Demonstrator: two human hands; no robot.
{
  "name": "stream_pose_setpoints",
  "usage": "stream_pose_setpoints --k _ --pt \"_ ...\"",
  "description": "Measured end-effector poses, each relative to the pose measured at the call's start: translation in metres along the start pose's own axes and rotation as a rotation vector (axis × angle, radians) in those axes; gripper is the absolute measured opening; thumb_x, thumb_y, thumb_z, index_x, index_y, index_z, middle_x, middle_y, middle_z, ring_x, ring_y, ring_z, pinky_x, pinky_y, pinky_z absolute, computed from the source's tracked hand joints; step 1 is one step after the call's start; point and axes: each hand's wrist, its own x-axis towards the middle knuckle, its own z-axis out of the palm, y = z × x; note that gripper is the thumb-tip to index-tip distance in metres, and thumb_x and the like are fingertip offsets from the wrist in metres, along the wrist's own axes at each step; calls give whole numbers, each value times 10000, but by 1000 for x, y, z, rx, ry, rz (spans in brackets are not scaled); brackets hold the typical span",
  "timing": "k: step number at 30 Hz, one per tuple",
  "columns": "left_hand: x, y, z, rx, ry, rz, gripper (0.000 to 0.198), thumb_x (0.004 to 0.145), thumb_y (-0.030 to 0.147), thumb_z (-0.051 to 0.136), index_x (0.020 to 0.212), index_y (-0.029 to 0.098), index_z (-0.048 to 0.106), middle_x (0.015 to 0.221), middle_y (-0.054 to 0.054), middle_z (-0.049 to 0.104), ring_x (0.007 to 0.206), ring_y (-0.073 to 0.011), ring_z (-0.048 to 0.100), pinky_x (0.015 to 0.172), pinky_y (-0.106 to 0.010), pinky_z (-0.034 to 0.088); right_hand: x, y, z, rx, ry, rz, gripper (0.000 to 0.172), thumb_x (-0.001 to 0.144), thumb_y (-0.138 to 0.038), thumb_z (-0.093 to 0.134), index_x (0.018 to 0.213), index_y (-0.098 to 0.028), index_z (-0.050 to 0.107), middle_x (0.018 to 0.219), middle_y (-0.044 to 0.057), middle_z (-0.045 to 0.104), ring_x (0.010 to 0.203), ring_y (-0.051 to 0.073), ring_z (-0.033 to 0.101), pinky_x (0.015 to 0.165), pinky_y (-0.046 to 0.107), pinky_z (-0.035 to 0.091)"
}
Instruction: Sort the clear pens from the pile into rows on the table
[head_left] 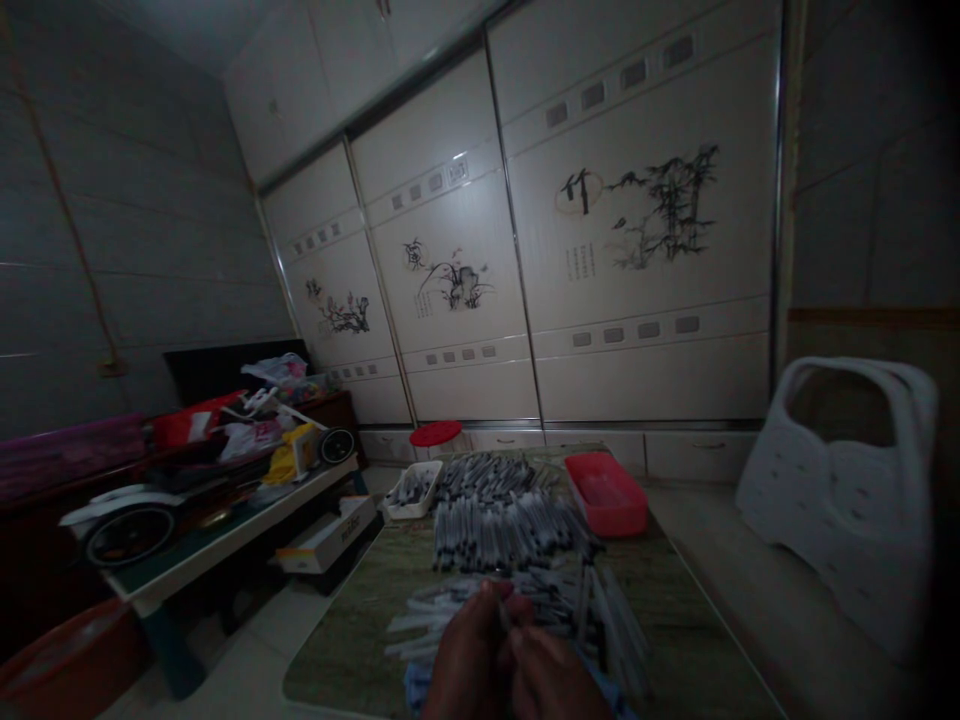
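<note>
left hand and right hand curled, close together at bottom of view; slim grey pen standing between fingers, long axis pointing away, top leaning slightly left, gripping hand hidden; blue cloth beside left wrist; loose pens heaped on green marble-look table, most lying lengthwise toward far edge; small white tray holding pens, far left; red tray far right, contents too dim to tell

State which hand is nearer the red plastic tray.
Right. The right hand lies down the table from the red plastic tray and to its left; the left hand lies farther left, beside the right hand.
</note>
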Motion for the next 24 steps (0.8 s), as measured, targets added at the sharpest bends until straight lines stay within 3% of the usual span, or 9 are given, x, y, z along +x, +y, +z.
stream_pose_setpoints --k 3,6,8,14,19,24 --pt "-5 4 1 -79 -119 -68 311 865 425 656 1043 170 671 816 -76 744 587 -169 633 637 -300 508 -1 -7 -4 203 -103 120 578 732 -787 599 678 -212 583 349 -124 323 312 60 272 401 196 254" --pt "-8 3 1 -159 -107 -98 243 878 364 664 1031 176 680 904 -95 763 804 -218 712 792 -329 542 -5 -16 -7 346 -218 236 524 765 -719 615 620 -222 528 326 -135 274 285 46 202 387 182 233" --pt "-7 0 1 -178 -65 -83 181 879 345 677 964 186 676 892 -87 760 824 -223 722 799 -325 547 -5 -18 -8 374 -250 252 527 759 -712 625 599 -225 504 322 -134 274 275 41 193 379 177 234" --pt "-3 -8 8 -198 -56 -26 118 885 279 687 897 177 629 747 -36 724 598 -155 670 613 -246 520 6 -2 -7 308 -194 178 597 579 -796 697 654 -224 546 298 -131 327 256 48 220 338 181 194" --pt "2 -13 11 -165 44 -13 160 871 291 713 909 172 612 763 -52 730 611 -160 680 574 -237 503 10 7 -9 186 -117 111 618 672 -828 595 700 -211 573 313 -129 344 260 54 257 339 180 204" --pt "5 -17 15 -166 90 -20 133 904 293 668 896 180 599 734 -50 718 661 -182 706 581 -242 509 7 8 -13 35 -83 68 618 756 -806 538 623 -203 556 339 -93 399 282 60 332 344 183 213"
